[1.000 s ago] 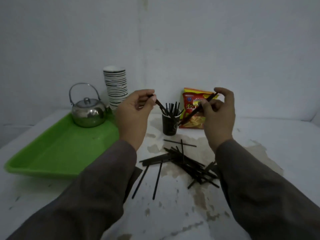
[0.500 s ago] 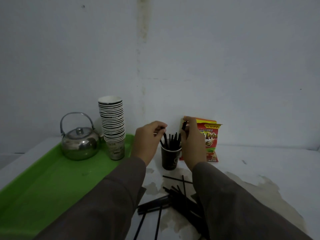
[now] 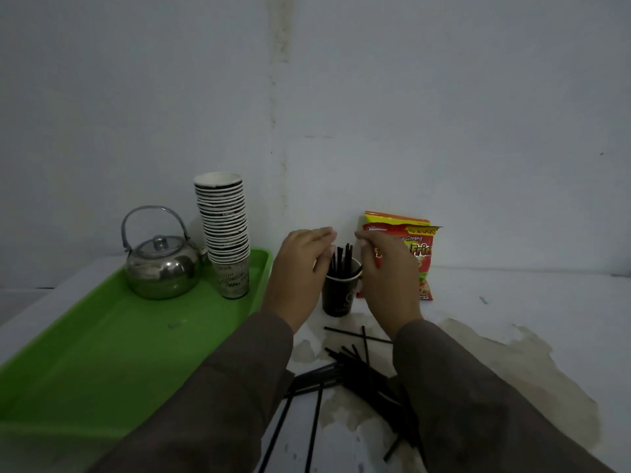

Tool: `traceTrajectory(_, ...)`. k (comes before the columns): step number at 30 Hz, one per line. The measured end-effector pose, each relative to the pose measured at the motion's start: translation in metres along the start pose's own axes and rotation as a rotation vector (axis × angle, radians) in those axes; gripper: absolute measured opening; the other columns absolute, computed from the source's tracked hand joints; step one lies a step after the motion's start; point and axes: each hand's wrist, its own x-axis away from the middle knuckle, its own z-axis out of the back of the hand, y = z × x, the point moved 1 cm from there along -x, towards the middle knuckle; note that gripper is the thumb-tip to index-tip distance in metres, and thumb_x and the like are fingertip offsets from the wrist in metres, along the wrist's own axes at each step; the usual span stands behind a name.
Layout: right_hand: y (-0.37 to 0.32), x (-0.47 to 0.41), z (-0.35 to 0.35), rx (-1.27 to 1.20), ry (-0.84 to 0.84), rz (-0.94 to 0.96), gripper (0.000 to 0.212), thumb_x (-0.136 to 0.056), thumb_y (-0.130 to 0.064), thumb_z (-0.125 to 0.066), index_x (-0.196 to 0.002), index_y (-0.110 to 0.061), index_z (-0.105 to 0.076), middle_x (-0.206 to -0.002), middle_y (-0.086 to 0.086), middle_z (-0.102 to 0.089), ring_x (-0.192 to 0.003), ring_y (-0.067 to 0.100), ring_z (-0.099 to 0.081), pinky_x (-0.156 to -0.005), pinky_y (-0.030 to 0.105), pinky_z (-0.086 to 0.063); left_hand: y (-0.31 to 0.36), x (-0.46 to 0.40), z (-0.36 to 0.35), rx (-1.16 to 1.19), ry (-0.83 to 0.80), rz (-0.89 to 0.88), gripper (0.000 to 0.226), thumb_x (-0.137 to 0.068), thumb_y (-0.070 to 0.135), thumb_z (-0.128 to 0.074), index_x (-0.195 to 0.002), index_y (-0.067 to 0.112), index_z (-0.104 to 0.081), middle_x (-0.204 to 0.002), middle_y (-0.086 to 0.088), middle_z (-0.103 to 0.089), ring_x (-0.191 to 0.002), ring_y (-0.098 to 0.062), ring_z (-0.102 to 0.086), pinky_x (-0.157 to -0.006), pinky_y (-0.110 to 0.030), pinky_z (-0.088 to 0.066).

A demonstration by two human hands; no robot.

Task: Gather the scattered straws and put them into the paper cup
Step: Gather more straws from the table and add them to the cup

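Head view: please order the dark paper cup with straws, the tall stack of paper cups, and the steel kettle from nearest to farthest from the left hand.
From the left hand:
1. Dark paper cup with straws, just to its right.
2. Tall stack of paper cups, to its left on the green tray.
3. Steel kettle, farther left on the tray.

Kettle (image 3: 163, 268): polished metal, mirror-glossy. Tray (image 3: 102, 339): smooth green plastic, slight sheen. Snack packet (image 3: 418, 249): shiny printed foil; paper cup (image 3: 338, 298) matt dark; tabletop (image 3: 512, 336) white, stained, worn.

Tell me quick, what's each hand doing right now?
Left hand: open beside the cup, holding nothing visible.
Right hand: beside the cup; grip cannot be told.
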Motion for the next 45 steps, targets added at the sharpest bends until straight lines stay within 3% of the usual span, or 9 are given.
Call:
traceTrajectory(5,-0.008,0.070,0.026,0.008,-0.024,0.071,0.017,-0.088,-0.011,-0.053,-0.098,-0.020,-0.063,-0.091,-0.001,-0.064,-0.088,0.007,-0.047,-0.075,0.010,-0.030,0.026,0.054,0.021,0.074,-0.051,-0.010,0.024,-0.088,0.016,-0.055,-0.110,0.018,-0.065,-0.109,0.007,-0.064,-0.105,-0.008,-0.052,-0.092,-0.003,-0.029)
traceTrajectory(8,-0.007,0.118,0.037,0.042,-0.157,0.131,0.018,-0.082,-0.010,-0.054,-0.094,-0.018,-0.065,-0.087,0.001,-0.067,-0.085,0.009,-0.050,-0.073,0.017,-0.040,0.034,0.097,0.029,0.094,-0.114,0.017,0.022,-0.086,0.019,-0.056,-0.104,0.020,-0.068,-0.105,0.008,-0.066,-0.101,-0.005,-0.054,-0.091,-0.013,-0.038)
traceTrajectory(13,-0.003,0.151,0.066,0.040,-0.195,0.112,0.017,-0.079,-0.010,-0.056,-0.090,-0.014,-0.068,-0.082,-0.001,-0.067,-0.081,0.004,-0.049,-0.075,0.014,-0.039,0.036,0.142,0.045,0.076,-0.152,0.101,0.020,-0.084,0.013,-0.058,-0.100,0.018,-0.070,-0.096,0.009,-0.066,-0.095,-0.003,-0.055,-0.085,-0.010,-0.040)
traceTrajectory(18,0.002,0.151,0.085,0.089,-0.228,0.071,0.016,-0.080,-0.003,-0.063,-0.090,-0.013,-0.069,-0.082,-0.001,-0.066,-0.078,0.008,-0.050,-0.073,0.014,-0.037,0.033,0.155,0.048,-0.055,-0.206,0.184,0.019,-0.086,0.012,-0.059,-0.103,0.014,-0.067,-0.092,-0.001,-0.067,-0.085,-0.015,-0.057,-0.076,-0.025,-0.044)
traceTrajectory(21,0.006,0.146,0.089,0.145,-0.262,0.078,0.017,-0.080,-0.001,-0.063,-0.091,-0.012,-0.069,-0.083,0.004,-0.069,-0.078,0.013,-0.051,-0.070,0.027,-0.039,0.032,0.161,0.042,-0.128,-0.264,0.272,0.023,-0.087,0.021,-0.058,-0.109,0.015,-0.062,-0.099,-0.003,-0.064,-0.092,-0.018,-0.055,-0.080,-0.025,-0.041)
traceTrajectory(25,0.012,0.146,0.091,0.191,-0.363,0.098,0.022,-0.079,0.003,-0.062,-0.093,-0.012,-0.070,-0.088,0.006,-0.071,-0.082,0.022,-0.056,-0.070,0.028,-0.039,0.026,0.166,0.039,-0.227,-0.372,0.368,0.032,-0.087,0.030,-0.058,-0.114,0.014,-0.053,-0.107,-0.005,-0.056,-0.101,-0.022,-0.050,-0.089,-0.035,-0.044)
traceTrajectory(34,0.024,0.140,0.093,0.305,-0.621,0.148,0.024,-0.084,-0.012,-0.061,-0.106,-0.020,-0.067,-0.106,0.003,-0.066,-0.096,0.022,-0.051,-0.080,0.031,-0.040,0.017,0.165,0.040,-0.365,-0.437,0.423,0.016,-0.089,0.009,-0.049,-0.104,0.007,-0.055,-0.093,-0.011,-0.061,-0.085,-0.025,-0.057,-0.077,-0.040,-0.048)
traceTrajectory(41,0.023,0.143,0.094,0.297,-0.625,0.139,0.024,-0.085,-0.015,-0.061,-0.107,-0.022,-0.066,-0.105,0.002,-0.066,-0.094,0.022,-0.051,-0.080,0.034,-0.042,0.024,0.163,0.042,-0.342,-0.477,0.411,0.021,-0.085,0.012,-0.051,-0.104,0.010,-0.060,-0.096,-0.009,-0.065,-0.088,-0.024,-0.059,-0.077,-0.032,-0.046)
traceTrajectory(45,0.023,0.141,0.095,0.307,-0.646,0.134,0.025,-0.086,-0.014,-0.058,-0.109,-0.022,-0.065,-0.109,0.002,-0.065,-0.097,0.021,-0.051,-0.082,0.033,-0.041,0.033,0.161,0.043,-0.290,-0.458,0.389,0.028,-0.086,0.011,-0.051,-0.113,0.011,-0.057,-0.102,-0.008,-0.063,-0.090,-0.020,-0.056,-0.072,-0.021,-0.035)
